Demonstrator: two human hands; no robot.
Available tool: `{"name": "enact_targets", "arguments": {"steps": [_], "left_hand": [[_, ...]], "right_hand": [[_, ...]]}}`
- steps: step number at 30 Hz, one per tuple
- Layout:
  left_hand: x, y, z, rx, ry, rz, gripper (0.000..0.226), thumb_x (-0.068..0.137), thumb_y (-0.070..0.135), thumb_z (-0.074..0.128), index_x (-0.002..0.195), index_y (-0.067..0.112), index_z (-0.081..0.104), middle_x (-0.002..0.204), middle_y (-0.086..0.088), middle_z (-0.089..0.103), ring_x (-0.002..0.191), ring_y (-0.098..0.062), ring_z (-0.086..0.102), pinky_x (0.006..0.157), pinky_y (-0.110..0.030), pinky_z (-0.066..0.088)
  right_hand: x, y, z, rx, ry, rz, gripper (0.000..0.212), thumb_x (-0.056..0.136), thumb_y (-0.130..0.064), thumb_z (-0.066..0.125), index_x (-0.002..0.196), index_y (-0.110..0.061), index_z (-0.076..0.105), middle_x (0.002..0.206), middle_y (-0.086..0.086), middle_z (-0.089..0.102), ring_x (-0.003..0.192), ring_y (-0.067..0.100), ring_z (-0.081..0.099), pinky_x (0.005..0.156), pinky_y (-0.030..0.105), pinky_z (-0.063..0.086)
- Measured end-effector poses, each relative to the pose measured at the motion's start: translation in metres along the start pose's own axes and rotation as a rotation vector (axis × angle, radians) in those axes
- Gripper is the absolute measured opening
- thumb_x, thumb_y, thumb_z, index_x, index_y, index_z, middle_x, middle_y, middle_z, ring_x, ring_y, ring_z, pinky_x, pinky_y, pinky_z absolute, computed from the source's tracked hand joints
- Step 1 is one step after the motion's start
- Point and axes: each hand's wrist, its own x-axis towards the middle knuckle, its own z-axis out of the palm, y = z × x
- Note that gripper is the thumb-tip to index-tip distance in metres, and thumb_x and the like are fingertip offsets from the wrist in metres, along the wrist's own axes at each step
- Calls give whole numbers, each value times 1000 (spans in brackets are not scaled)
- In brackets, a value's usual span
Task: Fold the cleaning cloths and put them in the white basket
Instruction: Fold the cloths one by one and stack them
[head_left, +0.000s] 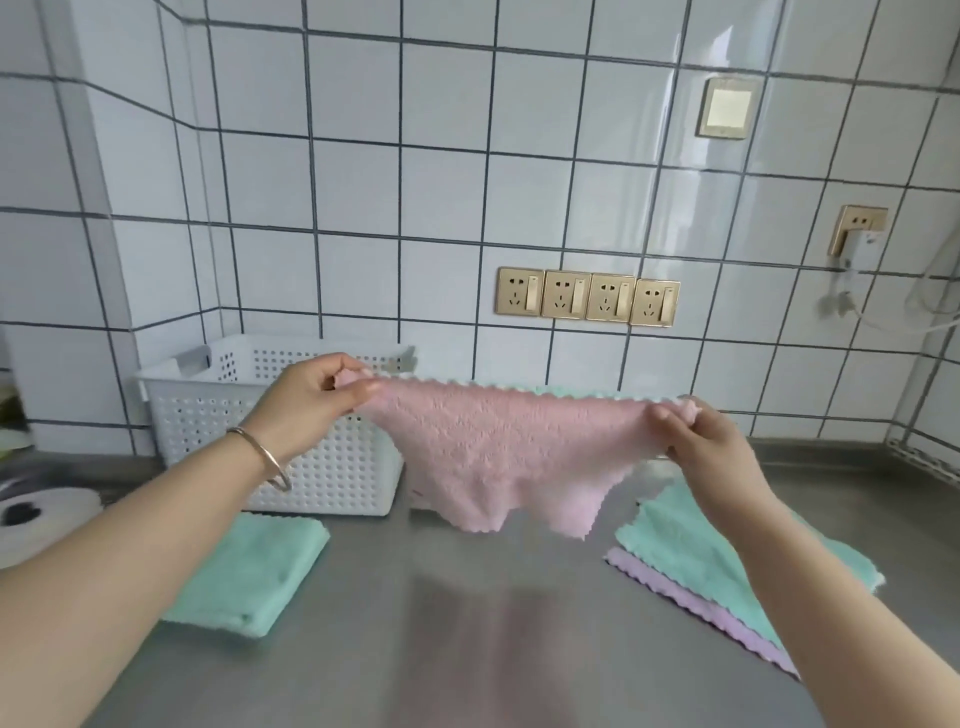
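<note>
Two bare arms reached over a steel counter (467, 597) w/ a pink cloth (498, 447) stretched in the air between them. The left hand (306, 400) pinched one top corner, thumb against fingers; the right hand (711, 441) pinched the other, so the cloth hung flat and open, prob. to line up its edges for a fold. Behind and below the left hand stood the white basket (322, 467), near enough for an easy drop-in. A folded green cloth (249, 577) lay under the left forearm, not yet in the basket. Under the right forearm sat unfolded cloths, green (691, 545) atop purple (675, 587), apparently waiting their turn.
</note>
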Motion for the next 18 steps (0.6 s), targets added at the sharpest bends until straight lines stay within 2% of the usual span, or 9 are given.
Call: {"name": "enact_targets", "arguments": {"steps": [2, 3, 6, 9, 11, 14, 15, 17, 18], "left_hand": [[-34, -18, -1, 70, -102, -7, 11, 84, 14, 65, 76, 21, 63, 69, 8, 63, 65, -6, 52, 63, -17, 43], [-52, -31, 1, 86, -172, -43, 9, 82, 16, 68, 75, 20, 65, 68, 8, 62, 65, -6, 50, 59, -16, 37], [-110, -78, 7, 117, -383, -174, 2, 73, 34, 68, 74, 36, 67, 66, 10, 59, 66, -5, 46, 65, -26, 35], [-159, -112, 16, 274, -548, -222, 31, 87, 24, 60, 78, 54, 59, 71, 5, 62, 66, -6, 47, 65, -24, 35], [-181, -118, 20, 364, -635, -225, 37, 89, 25, 56, 79, 60, 54, 67, 0, 55, 60, -6, 40, 57, -22, 30], [-190, -114, 16, 372, -725, -229, 33, 89, 28, 54, 77, 59, 55, 65, 4, 49, 58, -5, 36, 56, -25, 26], [-189, -111, 15, 346, -739, -232, 28, 88, 31, 55, 76, 55, 56, 64, 4, 50, 58, -5, 36, 57, -25, 26], [-183, -106, 13, 288, -762, -230, 23, 87, 32, 58, 72, 49, 57, 58, 7, 49, 55, -6, 36, 56, -24, 27], [-179, -103, 14, 270, -763, -228, 22, 87, 31, 59, 70, 45, 57, 53, 8, 47, 53, -5, 35, 54, -22, 26]], "right_hand": [[-22, 23, -4, -38, -146, 45, 25, 92, -24, 56, 85, -1, 59, 77, 4, 56, 75, 16, 51, 78, 33, 42], [-35, 34, -5, -74, -226, 76, 25, 92, -25, 57, 79, -3, 58, 72, 3, 53, 70, 14, 49, 74, 29, 43], [-81, 72, -3, -124, -433, 195, 27, 89, -27, 59, 67, -17, 49, 60, -9, 44, 57, 6, 40, 57, 12, 37], [-122, 107, -1, -212, -557, 358, 25, 93, -20, 55, 69, -16, 49, 65, -8, 46, 65, 6, 47, 73, 25, 46], [-137, 117, -4, -258, -585, 389, 28, 92, -23, 56, 68, -15, 45, 67, -7, 42, 68, 10, 43, 68, 27, 37], [-145, 111, -15, -304, -619, 420, 25, 93, -21, 55, 77, -2, 50, 79, 1, 38, 72, 12, 40, 57, 15, 38], [-147, 106, -18, -302, -642, 440, 36, 89, -28, 59, 87, 7, 51, 80, 3, 39, 70, 12, 40, 54, 12, 40], [-146, 101, -23, -339, -660, 414, 70, 72, -56, 67, 97, 8, 51, 73, 1, 38, 64, 11, 39, 52, 15, 39], [-146, 97, -22, -349, -655, 391, 68, 71, -56, 68, 92, 6, 52, 68, -2, 35, 63, 11, 38, 53, 18, 38]]}}
